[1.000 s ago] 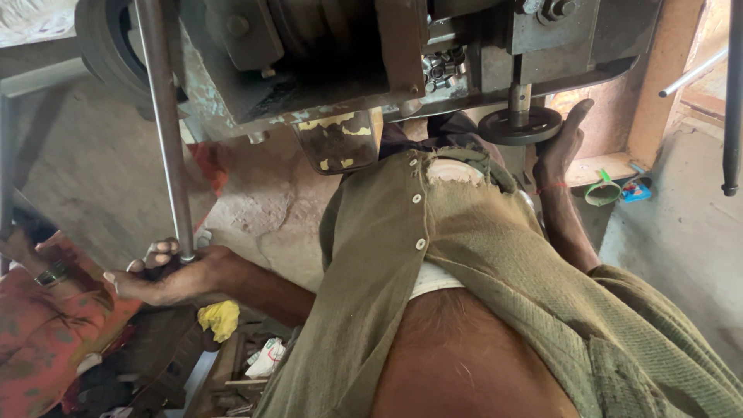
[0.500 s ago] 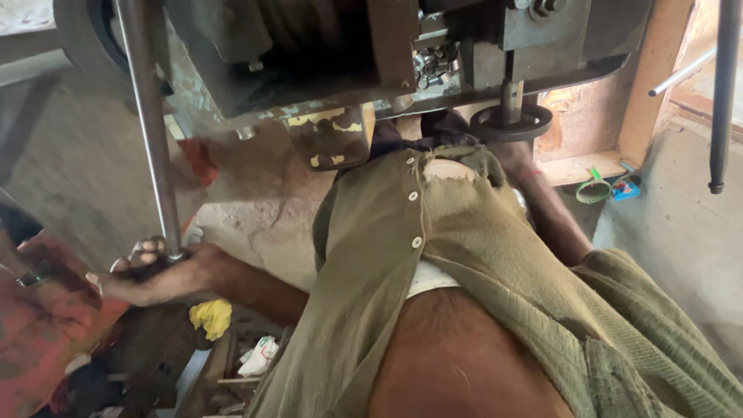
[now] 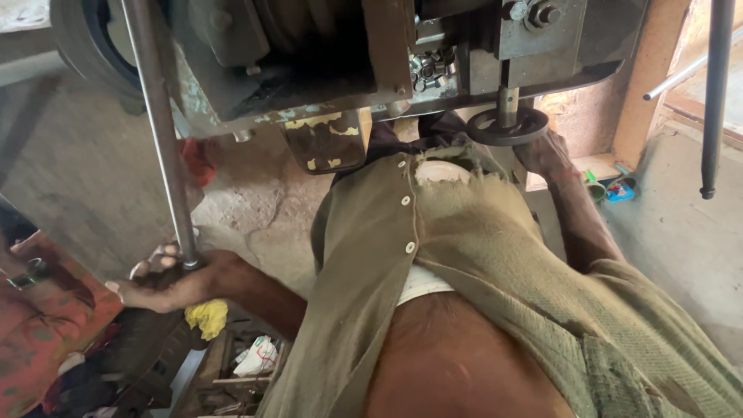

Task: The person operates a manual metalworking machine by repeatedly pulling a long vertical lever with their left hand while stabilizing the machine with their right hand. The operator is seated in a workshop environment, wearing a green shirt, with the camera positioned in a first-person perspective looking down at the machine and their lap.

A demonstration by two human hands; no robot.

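I look down my own chest and open olive shirt [image 3: 480, 255]. My left hand [image 3: 166, 279] grips the lower end of a long grey steel lever rod [image 3: 159, 131] that runs up to a worn metal machine [image 3: 325, 62]. My right hand [image 3: 546, 151] is raised to a small black handwheel [image 3: 507, 124] under the machine's right side, with fingers on its rim. A yellow-flecked metal block [image 3: 325, 143] hangs below the machine's middle.
A second dark rod [image 3: 713, 101] hangs at the far right. A red cloth [image 3: 46, 325] lies at the lower left, a yellow rag [image 3: 207, 317] and scraps below my left arm. Small green and blue items [image 3: 615, 190] sit by the orange wall.
My right hand has closed in on the handwheel's rim. My left hand stays on the rod's lower end. The view has shifted slightly.
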